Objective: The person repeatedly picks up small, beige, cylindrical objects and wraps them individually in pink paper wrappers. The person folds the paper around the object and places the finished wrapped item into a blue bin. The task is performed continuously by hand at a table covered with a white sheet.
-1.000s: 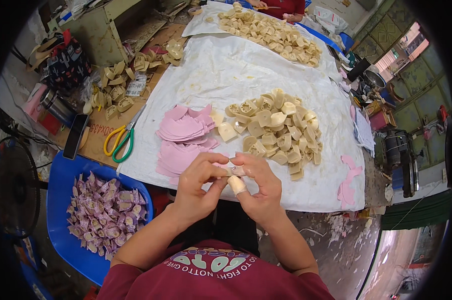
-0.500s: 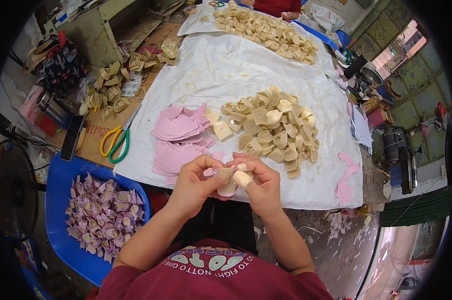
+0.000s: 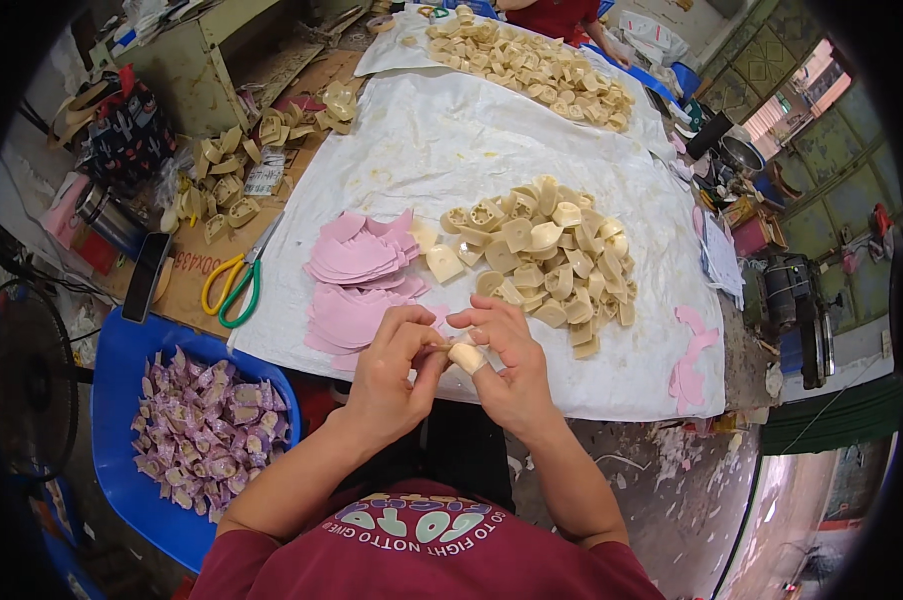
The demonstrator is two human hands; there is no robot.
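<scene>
Both of my hands meet at the table's near edge around a small beige shoe heel with a pink cover piece, now almost wholly hidden by my fingers. My left hand (image 3: pixel 392 362) pinches it between thumb and fingertips. From the other side my right hand (image 3: pixel 512 368) closes on it with the thumb, which wears a pale finger cot (image 3: pixel 467 357). Just beyond my left hand lie stacks of pink cover pieces (image 3: pixel 357 315). A heap of bare beige heels (image 3: pixel 557 255) lies beyond my right hand.
A blue tub (image 3: pixel 112 430) at the left holds many pink-wrapped heels (image 3: pixel 207 430). Scissors (image 3: pixel 240 280) and a phone (image 3: pixel 147 277) lie at the table's left edge. Pink scraps (image 3: pixel 690 360) lie at the right. A co-worker (image 3: pixel 557 18) sits beyond the far heel pile (image 3: pixel 532 70).
My hands have turned the heel, so its pale face and pink edges no longer show. My right fingers have lifted and spread a little. The co-worker's arm has moved to the right.
</scene>
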